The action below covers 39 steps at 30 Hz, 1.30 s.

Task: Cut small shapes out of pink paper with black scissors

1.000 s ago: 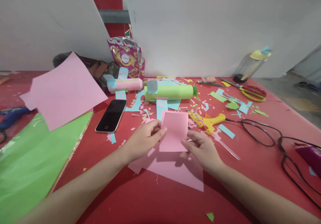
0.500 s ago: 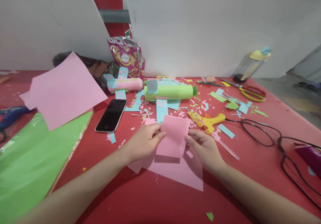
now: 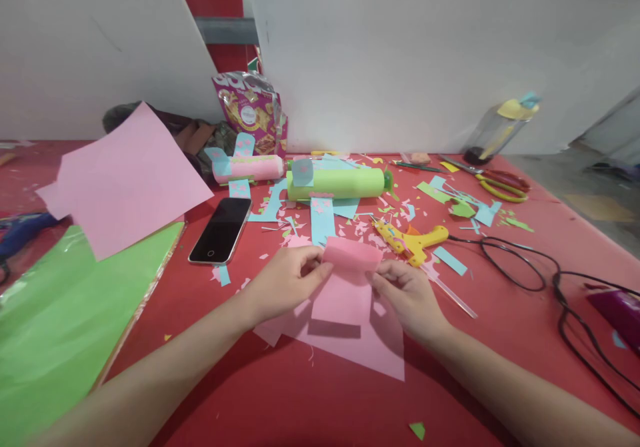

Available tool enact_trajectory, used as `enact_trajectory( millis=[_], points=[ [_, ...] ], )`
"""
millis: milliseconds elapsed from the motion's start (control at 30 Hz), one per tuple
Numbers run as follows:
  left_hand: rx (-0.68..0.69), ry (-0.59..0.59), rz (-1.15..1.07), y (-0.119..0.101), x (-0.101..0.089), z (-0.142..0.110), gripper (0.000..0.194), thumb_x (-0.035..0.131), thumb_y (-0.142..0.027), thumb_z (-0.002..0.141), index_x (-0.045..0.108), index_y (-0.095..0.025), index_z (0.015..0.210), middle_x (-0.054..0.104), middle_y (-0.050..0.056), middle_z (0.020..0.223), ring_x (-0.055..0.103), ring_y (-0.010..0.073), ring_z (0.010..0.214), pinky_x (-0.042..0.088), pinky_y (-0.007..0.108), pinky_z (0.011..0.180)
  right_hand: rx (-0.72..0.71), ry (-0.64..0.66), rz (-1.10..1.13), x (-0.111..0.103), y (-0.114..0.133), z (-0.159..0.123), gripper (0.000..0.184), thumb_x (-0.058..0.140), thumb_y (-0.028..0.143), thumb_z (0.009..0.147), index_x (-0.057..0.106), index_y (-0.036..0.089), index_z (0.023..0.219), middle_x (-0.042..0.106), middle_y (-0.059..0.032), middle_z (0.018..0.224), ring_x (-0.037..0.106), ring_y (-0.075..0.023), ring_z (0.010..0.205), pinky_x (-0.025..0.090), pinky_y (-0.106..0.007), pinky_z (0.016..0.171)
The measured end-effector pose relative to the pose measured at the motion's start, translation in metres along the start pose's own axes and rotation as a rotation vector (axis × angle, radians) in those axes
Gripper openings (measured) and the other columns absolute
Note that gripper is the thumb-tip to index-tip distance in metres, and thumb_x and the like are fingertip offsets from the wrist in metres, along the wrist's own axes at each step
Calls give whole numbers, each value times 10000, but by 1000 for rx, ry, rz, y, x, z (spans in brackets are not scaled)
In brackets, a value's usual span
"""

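Note:
A small pink paper rectangle (image 3: pixel 343 297) is held between my two hands, its upper part bent over toward me along a crosswise curve. My left hand (image 3: pixel 290 283) pinches its left edge between thumb and fingers. On the right edge, my right hand (image 3: pixel 407 297) grips the same piece, also with thumb and fingertips. Beneath it a larger pink sheet (image 3: pixel 383 353) lies flat on the red table (image 3: pixel 280 400). Just beyond are a green paper-covered tube (image 3: pixel 345 184) with light blue fins and a yellow glue gun (image 3: pixel 415 240).
A phone (image 3: pixel 221 230) lies left of my hands, near a big pink sheet (image 3: pixel 133 183) and green paper (image 3: pixel 75 313). Behind are a pink tube (image 3: pixel 255 168) and a snack bag (image 3: pixel 250 110). Scissors (image 3: pixel 500 185), a bottle (image 3: pixel 503 130) and a black cord (image 3: pixel 557 287) occupy the right.
The small pink paper was flat and raised toward the camera; it has tipped down and its upper part now bends over. My right hand has shifted slightly up along its edge.

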<state>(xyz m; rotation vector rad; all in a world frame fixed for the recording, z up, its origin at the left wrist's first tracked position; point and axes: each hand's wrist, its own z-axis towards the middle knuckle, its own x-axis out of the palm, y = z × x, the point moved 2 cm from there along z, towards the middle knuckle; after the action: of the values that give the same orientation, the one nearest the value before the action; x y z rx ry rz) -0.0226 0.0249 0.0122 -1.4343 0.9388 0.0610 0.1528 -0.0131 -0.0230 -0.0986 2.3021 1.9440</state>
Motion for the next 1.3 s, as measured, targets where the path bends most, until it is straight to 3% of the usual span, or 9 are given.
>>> enact_trajectory(
  millis=[167,333,567,800,1167,1300],
  points=[
    [-6,-51,54,1,-1,1,268,379,-324,785,494,-158,609,481,-10,560,444,116,541,326,223,491,-7,56,80,3,-3,0,150,589,305,661,569,160,629,514,35,498,454,-80,420,377,-215,420],
    [-41,-24,93,3,0,1,293,388,-350,775,394,-169,545,373,-38,513,376,98,490,287,218,465,4,71,139,4,-4,1,156,600,293,663,603,162,748,594,-1,625,512,-96,483,430,-239,484],
    [-13,-1,62,0,1,0,255,394,-322,768,448,-165,575,438,-25,548,406,106,521,294,218,481,-17,15,50,2,-4,0,186,597,292,673,521,166,559,462,61,446,392,-60,374,316,-196,376],
    [-27,12,114,2,3,1,291,411,-326,765,352,-172,526,336,-54,477,345,91,480,278,212,477,-19,40,96,3,-3,0,160,612,309,655,534,169,652,528,41,520,476,-78,410,376,-202,399],
    [-19,23,153,2,4,1,313,422,-319,763,295,-174,516,295,-61,461,316,80,454,251,193,444,43,-12,76,0,-10,0,272,585,416,677,482,183,580,431,68,417,377,-76,341,317,-208,350],
    [12,19,186,2,4,2,328,400,-318,778,283,-172,508,294,-53,476,313,81,462,232,193,431,-40,-37,48,-2,-8,0,310,529,387,739,481,173,521,455,44,453,423,-88,421,349,-221,437]
  ],
)
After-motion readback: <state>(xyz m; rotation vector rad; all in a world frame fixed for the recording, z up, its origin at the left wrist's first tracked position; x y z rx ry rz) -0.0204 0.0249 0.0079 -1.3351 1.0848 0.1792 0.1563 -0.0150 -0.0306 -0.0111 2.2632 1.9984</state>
